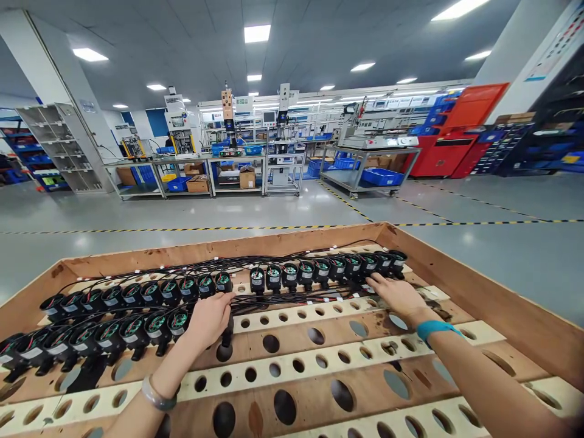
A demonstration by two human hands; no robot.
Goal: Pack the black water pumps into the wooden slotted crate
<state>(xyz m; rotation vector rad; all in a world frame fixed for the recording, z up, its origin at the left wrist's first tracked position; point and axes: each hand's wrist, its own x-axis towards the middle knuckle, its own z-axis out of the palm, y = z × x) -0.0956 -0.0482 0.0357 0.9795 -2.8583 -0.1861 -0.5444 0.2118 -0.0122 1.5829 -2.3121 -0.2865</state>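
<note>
A wooden tray (479,298) with rows of round holes lies in front of me. Two rows of small black pumps with green-labelled tops stand in it, the far row (319,271) and the near left row (91,337), with black wires behind. My left hand (207,319) is curled over a black pump (225,340) at the right end of the near row. My right hand (396,295) lies flat with fingers stretched toward the right end of the far row, touching the pumps there. A teal band sits on my right wrist, a silver bangle on my left.
The tray has raised plywood walls (219,248) on all sides. Beyond it is a grey factory floor with yellow-black tape lines (182,230), workbenches with machines (228,158), grey shelving (64,146) at left and red cabinets (456,140) at right.
</note>
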